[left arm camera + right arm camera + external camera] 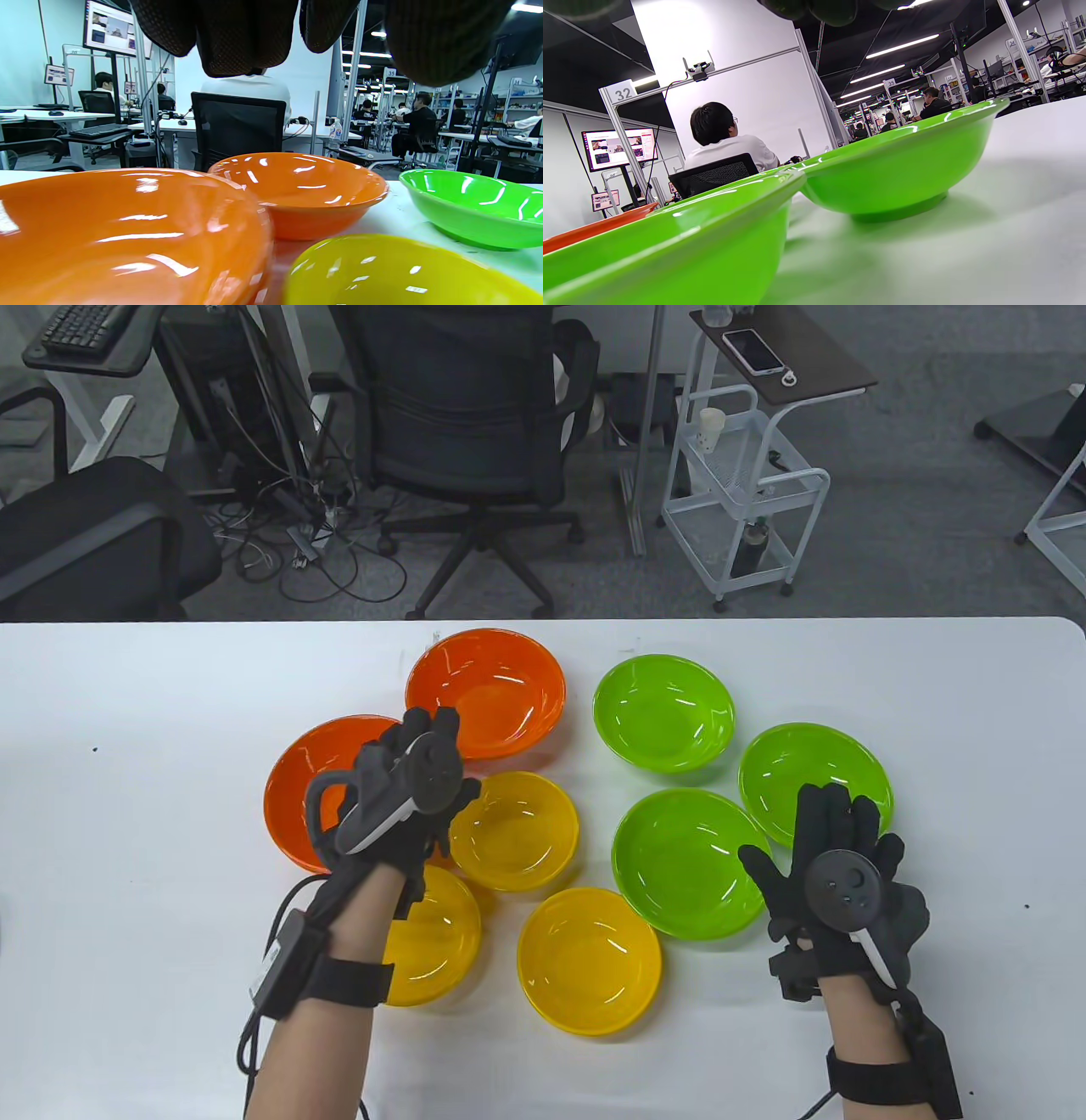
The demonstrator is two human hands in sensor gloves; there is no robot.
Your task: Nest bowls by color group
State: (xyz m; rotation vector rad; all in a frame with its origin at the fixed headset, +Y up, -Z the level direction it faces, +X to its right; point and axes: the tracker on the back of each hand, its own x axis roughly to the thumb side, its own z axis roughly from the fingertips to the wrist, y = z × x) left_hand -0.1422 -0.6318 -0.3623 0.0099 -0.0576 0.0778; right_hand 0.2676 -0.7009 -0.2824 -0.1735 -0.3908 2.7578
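Your left hand (399, 797) hovers over the near orange bowl (297, 793), grip hidden from view, and your right hand (836, 869) sits spread, fingers apart, between two green bowls (687, 865), likely because all eight bowls lie unnested on the table (127, 814).

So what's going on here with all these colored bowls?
A person in sensor gloves is sorting bowls by color on a white table. Eight bowls sit separately, none nested yet: two orange, three yellow, three green. The left hand hovers over the near orange bowl; the right hand hangs beside the nearest green bowl. Neither holds anything.
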